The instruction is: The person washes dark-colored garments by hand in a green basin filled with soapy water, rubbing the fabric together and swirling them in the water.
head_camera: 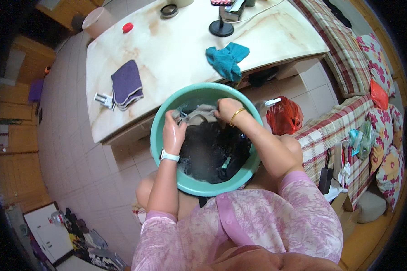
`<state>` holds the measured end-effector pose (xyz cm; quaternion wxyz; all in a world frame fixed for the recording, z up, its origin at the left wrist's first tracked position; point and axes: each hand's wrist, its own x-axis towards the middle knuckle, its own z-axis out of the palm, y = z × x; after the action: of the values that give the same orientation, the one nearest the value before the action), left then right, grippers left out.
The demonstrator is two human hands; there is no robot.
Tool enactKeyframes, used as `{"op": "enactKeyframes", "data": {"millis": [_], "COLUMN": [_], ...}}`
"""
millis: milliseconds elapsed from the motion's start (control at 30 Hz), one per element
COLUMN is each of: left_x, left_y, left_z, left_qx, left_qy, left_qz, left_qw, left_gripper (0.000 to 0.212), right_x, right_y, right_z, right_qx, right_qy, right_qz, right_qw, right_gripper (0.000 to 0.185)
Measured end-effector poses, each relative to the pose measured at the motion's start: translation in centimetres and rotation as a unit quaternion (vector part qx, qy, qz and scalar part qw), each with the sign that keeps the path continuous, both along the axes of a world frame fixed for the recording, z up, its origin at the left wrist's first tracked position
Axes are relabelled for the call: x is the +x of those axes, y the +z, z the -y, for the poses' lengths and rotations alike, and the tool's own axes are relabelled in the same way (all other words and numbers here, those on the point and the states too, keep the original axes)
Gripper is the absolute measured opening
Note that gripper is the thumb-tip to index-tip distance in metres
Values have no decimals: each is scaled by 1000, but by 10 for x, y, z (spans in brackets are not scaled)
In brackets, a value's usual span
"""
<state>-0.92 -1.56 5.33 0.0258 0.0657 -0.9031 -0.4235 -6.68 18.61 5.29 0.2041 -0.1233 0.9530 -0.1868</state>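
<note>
A round green plastic basin [208, 190] rests before me, with water and dark cloth [207, 152] in it. Over its far half, a wet grey-beige cloth [203, 113] stretches between my two hands. At the left, my left hand [174, 133], with a watch on a pale band at the wrist, grips one end of it. The other end is pinched in the fingers of my right hand [228, 110], which has a gold bangle at the wrist. A small pale green strip [226, 162] shows on the dark cloth. What lies below the cloth is hidden.
Beyond the basin stands a marble-patterned table [176, 50] bearing a folded purple cloth [127, 81], a teal cloth [228, 59] at its edge and a black round stand [221, 28]. To the right are a red plastic bag [284, 115] and a plaid-covered sofa [320, 135].
</note>
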Motion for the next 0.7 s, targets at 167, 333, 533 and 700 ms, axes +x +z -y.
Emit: {"op": "enactKeyframes", "data": {"millis": [167,333,533,700], "left_x": [4,14,20,17], "left_y": [0,-28,-58,-69], "left_z": [-11,-26,-37,-36], "left_qx": [-146,-212,-286,-234], "left_qy": [-68,-158,-166,-171], "left_qz": [-106,-61,-60,-53], "left_qw": [981,962,942,956], "left_gripper": [43,41,44,41], "right_x": [12,29,39,36], "right_y": [-7,-38,-52,-52], "right_z": [4,19,22,24], "right_qx": [-45,-112,-37,-56], "right_qy": [34,100,96,48], "right_qz": [-42,-123,-117,1], "right_qw": [998,981,988,997], "right_gripper": [35,43,41,36]}}
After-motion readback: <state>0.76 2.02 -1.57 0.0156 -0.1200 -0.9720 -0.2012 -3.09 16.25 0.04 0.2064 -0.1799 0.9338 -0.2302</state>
